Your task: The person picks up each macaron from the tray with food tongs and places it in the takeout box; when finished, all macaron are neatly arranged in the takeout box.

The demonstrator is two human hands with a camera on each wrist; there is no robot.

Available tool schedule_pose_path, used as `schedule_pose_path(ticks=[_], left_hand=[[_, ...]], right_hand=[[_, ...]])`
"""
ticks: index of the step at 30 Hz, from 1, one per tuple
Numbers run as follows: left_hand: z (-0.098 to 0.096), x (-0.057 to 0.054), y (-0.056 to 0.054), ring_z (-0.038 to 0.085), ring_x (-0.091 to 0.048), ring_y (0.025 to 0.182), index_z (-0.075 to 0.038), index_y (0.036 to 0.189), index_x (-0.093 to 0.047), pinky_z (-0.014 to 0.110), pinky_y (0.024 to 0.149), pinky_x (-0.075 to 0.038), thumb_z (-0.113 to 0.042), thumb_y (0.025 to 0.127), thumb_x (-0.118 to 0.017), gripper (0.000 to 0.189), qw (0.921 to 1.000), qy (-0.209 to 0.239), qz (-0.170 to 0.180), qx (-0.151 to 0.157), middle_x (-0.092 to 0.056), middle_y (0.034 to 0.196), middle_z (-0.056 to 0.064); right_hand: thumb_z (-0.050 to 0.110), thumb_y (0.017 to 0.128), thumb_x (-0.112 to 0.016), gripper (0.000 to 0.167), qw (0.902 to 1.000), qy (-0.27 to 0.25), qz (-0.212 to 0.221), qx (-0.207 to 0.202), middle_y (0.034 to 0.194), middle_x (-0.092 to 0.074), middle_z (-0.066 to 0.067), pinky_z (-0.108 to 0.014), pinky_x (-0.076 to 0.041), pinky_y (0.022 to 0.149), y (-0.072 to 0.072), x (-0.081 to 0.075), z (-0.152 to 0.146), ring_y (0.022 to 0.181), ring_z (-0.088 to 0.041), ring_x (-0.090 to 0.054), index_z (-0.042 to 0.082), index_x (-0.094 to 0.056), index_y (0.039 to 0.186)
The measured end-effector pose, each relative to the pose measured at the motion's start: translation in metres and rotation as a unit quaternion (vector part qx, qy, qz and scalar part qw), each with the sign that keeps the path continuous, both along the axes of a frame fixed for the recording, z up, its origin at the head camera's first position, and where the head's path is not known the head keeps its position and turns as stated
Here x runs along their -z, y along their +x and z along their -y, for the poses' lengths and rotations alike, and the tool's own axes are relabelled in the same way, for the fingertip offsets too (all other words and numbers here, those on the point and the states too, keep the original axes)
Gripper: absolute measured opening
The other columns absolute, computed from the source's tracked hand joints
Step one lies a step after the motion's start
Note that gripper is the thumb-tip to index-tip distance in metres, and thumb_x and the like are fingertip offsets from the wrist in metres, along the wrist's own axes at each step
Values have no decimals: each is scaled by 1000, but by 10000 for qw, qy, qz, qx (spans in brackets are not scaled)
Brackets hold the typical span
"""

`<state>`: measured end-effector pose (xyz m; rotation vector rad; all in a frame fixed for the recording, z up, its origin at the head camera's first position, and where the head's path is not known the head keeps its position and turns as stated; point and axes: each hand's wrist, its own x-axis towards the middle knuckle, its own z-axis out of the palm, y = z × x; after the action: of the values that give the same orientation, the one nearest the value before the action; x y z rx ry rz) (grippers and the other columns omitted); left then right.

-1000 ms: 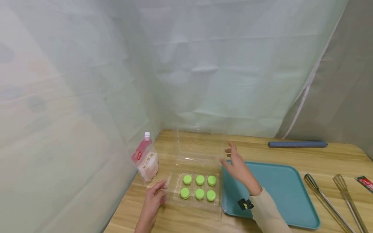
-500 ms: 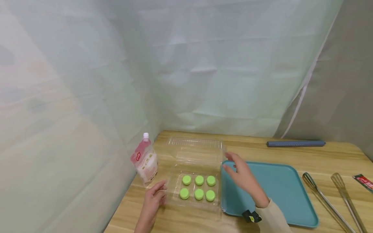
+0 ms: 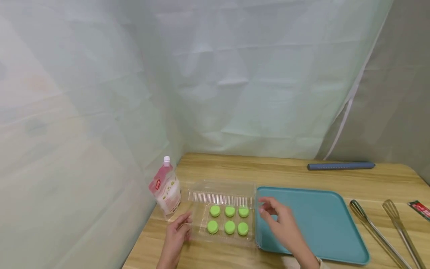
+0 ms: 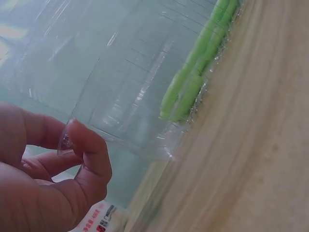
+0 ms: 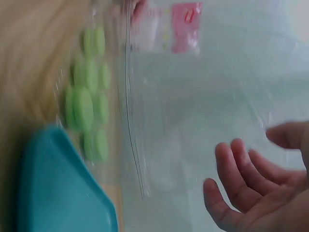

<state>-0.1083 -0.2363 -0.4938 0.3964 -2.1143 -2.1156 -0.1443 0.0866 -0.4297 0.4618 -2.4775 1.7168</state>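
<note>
A clear hinged plastic box (image 3: 200,226) sits on the table holding several green macarons (image 3: 230,226) in rows. Its clear lid (image 3: 221,187) leans forward from the back hinge and overlaps the rear row in the head view. At the box's left side, my left hand (image 3: 176,234) pinches the clear rim between thumb and fingers, as the left wrist view shows. My right hand (image 3: 280,220) is at the lid's right edge, over the tray's left part. In the right wrist view its fingers (image 5: 231,169) are loosely bent, with a gap to the thumb.
A pink and white spouted pouch (image 3: 170,192) stands left of the box. A teal tray (image 3: 319,224) lies right beside it. Further right are two long metal utensils (image 3: 379,231) (image 3: 404,231) and a red packet (image 3: 420,210). A long blue bar (image 3: 340,166) lies at the back, before curtains.
The lid has swung from upright at the back forward and down over the box. My right hand has moved down and toward me with it. My left hand stays at the box's left rim.
</note>
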Motion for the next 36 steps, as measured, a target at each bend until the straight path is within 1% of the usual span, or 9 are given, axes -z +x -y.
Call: schedule_pose_path(ticks=[3,6,10,15,17,23,27,31,36], left_hand=[[-1,-1,1,9,-50,66,13,139,-50,21,55,-47,12,87,-49,52,10000,-26,5,-26,-55,107,15],[-1,-3,1,10,-50,66,13,140,-49,22,55,-48,12,87,-50,53,10000,-61,8,-35,-55,107,16],[-3,-7,3,12,-52,69,14,137,-50,23,57,-50,12,89,-50,49,9999,-112,69,-76,-58,105,15],[-1,-13,7,17,-56,79,16,132,-51,29,65,-55,4,101,-45,35,9995,-57,296,-130,-63,108,14],[1,-15,10,17,-57,82,17,133,-50,31,68,-57,-3,106,-40,35,9994,5,321,-125,-65,111,15],[5,-19,18,15,-62,88,20,132,-49,32,72,-58,-19,112,-26,49,9998,130,161,-51,-67,117,16],[6,-19,20,15,-63,88,17,127,-55,33,72,-58,-22,112,-24,52,9997,146,201,-67,-67,117,12],[4,-17,22,15,-63,87,17,127,-55,33,70,-59,-18,111,-30,46,9996,-79,217,-160,-66,117,13],[2,-15,24,13,-61,84,16,130,-54,30,68,-59,-9,106,-46,36,9983,-354,299,-364,-66,116,14]], right_hand=[[14,99,-65,23,9988,-385,301,66,89,-70,0,-34,-56,79,12,-2,4,81,-15,-68,5,-67,120],[15,100,-63,23,9949,-746,674,62,90,-71,-2,-33,-55,82,21,-3,6,83,-18,-69,3,-66,119],[15,102,-59,26,9841,-1273,1235,-19,96,-69,-9,-33,-56,84,31,-3,6,87,-20,-68,-3,-63,121],[9,104,-53,26,9760,-1878,1098,-59,95,-67,-21,-39,-59,80,40,7,9,82,-25,-69,-12,-60,117],[9,105,-52,26,9754,-1973,982,-31,93,-67,-21,-40,-60,77,42,13,11,79,-25,-69,-14,-60,115],[3,101,-56,27,9656,-2183,1407,-145,91,-68,-16,-39,-60,76,44,27,13,80,-18,-69,-19,-55,117],[-1,97,-60,26,9584,-2257,1742,-123,90,-68,-13,-35,-60,75,46,37,12,79,-17,-68,-18,-55,116],[-2,97,-59,24,9517,-2286,2047,-2,90,-68,-15,-35,-60,74,47,46,12,78,-18,-68,-18,-56,115],[-1,96,-61,25,9448,-2282,2349,96,89,-67,-14,-36,-60,71,47,54,10,76,-20,-67,-19,-57,112]])
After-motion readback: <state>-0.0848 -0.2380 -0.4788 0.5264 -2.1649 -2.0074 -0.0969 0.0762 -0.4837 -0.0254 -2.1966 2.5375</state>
